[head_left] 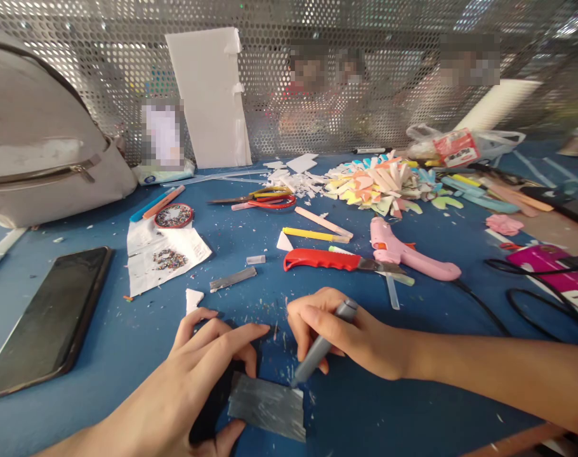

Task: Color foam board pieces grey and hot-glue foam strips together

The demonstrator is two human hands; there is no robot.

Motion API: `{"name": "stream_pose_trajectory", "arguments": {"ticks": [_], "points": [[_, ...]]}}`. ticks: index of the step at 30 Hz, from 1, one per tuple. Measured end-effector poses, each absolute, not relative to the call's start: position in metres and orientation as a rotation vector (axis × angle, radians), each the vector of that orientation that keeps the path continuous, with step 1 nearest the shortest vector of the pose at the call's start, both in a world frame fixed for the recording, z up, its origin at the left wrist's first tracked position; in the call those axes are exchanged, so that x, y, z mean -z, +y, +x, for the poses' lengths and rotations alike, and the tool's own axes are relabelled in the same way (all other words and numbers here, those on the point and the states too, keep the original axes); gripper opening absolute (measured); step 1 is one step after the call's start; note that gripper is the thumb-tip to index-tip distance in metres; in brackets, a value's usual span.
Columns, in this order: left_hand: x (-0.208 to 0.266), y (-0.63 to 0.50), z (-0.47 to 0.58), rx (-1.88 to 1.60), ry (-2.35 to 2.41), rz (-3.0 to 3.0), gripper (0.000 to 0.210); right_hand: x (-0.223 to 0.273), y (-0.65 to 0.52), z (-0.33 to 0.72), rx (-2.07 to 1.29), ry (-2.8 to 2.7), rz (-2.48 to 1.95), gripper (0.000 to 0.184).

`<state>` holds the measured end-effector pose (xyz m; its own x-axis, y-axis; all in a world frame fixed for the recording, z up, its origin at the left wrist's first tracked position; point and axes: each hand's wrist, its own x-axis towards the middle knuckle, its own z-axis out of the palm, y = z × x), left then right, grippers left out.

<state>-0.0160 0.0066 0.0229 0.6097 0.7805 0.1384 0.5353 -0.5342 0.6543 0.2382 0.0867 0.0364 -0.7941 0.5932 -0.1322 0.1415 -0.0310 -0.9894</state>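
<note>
In my right hand [327,324] is a grey marker pen [317,349], its tip at the upper right edge of a dark grey coloured rectangular piece [268,406]. White shows along that piece's right end. My left hand [205,362] steadies the piece from the left, thumb at its lower edge and a fingertip by its upper edge, the other fingers spread beyond. Beyond my hands lie a red-handled knife [321,259] and a pink glue gun [407,251]. A smaller grey strip [233,279] rests near a white scrap [194,299].
A phone [45,317] and a pale backpack [51,139] occupy the left. Scissors [269,198], coloured cut-outs [374,184] and a beaded disc [174,216] on paper stand farther back. A pink box [550,273] with a black cable is at right. A perforated metal screen [269,120] closes the back.
</note>
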Motion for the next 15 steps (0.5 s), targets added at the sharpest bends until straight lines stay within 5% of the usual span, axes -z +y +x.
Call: {"name": "stream_pose_trajectory", "arguments": {"ticks": [15], "points": [[-0.0183, 0.0072, -0.0144, -0.649, 1.030, 2.330, 0.076, -0.0372, 0.0880, 0.2383, -1.923, -1.945, -0.748, 0.060]]}}
